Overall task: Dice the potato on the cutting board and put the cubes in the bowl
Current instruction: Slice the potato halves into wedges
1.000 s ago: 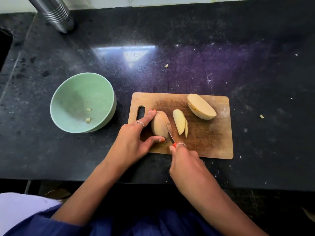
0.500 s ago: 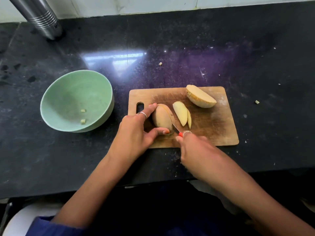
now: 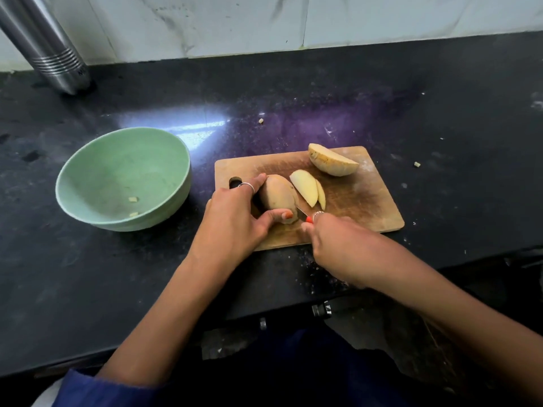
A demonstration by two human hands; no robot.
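A wooden cutting board point(image 3: 361, 198) lies on the black counter. My left hand point(image 3: 235, 218) grips a potato piece point(image 3: 276, 193) at the board's left end, thumb in front and a finger behind it. My right hand point(image 3: 338, 242) holds a small knife point(image 3: 304, 215) with an orange handle, its blade against the piece's right side. Two thin slices point(image 3: 307, 190) lie just right of the blade. A potato half point(image 3: 332, 164) rests at the board's far edge. The green bowl point(image 3: 88, 174) stands left of the board with two small cubes inside.
A steel bottle point(image 3: 50, 51) leans at the back left by the white wall. Small potato bits lie on the counter behind the board point(image 3: 260, 121) and to its right point(image 3: 416, 164). The counter's front edge runs under my forearms.
The blade has sunk lower along the held piece's right side. The camera has tilted up, showing more of the wall. Slices and potato half lie as before.
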